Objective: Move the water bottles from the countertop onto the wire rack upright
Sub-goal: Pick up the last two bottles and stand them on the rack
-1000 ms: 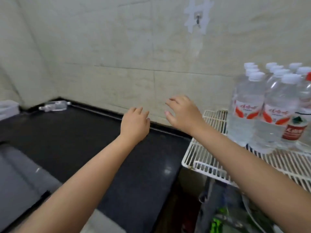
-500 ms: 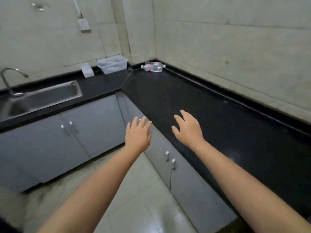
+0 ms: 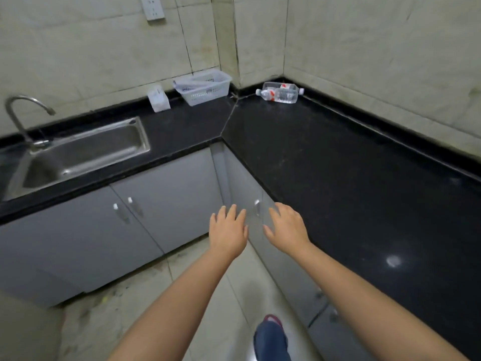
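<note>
Bottles are hard to separate at this range: two clear plastic water bottles with red-and-white labels lie on their sides in the far corner of the glossy black speckled stone counter, pressed together against the black upstand. Their long axes run roughly left to right; the nearer one's white cap points left, the farther one's points right, and the label print is unreadable. No wire rack shows in this view.

Both bare forearms enter from the bottom edge, cut off at the elbows. The left hand and right hand hang side by side in front of the grey cabinet doors, fingers loosely spread and holding nothing, well apart from the bottles.

Beside the corner sit a white perforated plastic basket and a small white box, its details blurred. A brushed steel sink with a curved tap is partly cropped at left. A blue trouser leg with a red shoe tip shows above the pale tiled floor.
</note>
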`<state>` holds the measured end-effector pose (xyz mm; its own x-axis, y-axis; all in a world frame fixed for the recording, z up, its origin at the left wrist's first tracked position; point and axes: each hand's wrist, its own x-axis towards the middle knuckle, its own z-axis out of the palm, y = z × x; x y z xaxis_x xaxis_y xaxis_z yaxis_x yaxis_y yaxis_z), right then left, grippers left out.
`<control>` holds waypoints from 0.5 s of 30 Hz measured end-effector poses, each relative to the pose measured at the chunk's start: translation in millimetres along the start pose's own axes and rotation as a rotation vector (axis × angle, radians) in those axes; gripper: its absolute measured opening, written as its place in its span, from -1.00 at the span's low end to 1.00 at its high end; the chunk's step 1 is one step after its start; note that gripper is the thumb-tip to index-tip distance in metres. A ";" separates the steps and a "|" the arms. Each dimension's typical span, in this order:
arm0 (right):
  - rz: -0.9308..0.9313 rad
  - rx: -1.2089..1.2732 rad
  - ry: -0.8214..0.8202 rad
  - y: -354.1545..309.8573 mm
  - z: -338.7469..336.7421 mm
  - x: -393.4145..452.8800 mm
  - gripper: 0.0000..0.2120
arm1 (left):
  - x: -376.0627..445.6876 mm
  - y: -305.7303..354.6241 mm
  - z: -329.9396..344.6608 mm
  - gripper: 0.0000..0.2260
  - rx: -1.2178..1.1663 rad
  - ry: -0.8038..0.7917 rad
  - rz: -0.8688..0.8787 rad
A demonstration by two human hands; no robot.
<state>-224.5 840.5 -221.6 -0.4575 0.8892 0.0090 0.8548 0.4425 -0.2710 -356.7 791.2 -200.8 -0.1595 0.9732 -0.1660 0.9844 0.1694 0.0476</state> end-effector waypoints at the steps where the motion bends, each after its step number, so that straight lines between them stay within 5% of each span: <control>1: -0.005 -0.013 -0.004 2.3 1.9 25.4 -0.51 | 22.4 -5.5 -3.2 -0.58 0.009 -0.013 0.001; 15: 0.044 -0.092 -0.044 20.7 -13.3 317.9 -0.53 | 300.6 -110.0 -71.0 -0.56 0.043 -0.055 0.053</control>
<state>-349.0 1134.0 -211.5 -0.4275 0.9030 -0.0436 0.8922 0.4137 -0.1811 -518.2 1076.1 -186.0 -0.1043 0.9703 -0.2182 0.9938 0.1102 0.0150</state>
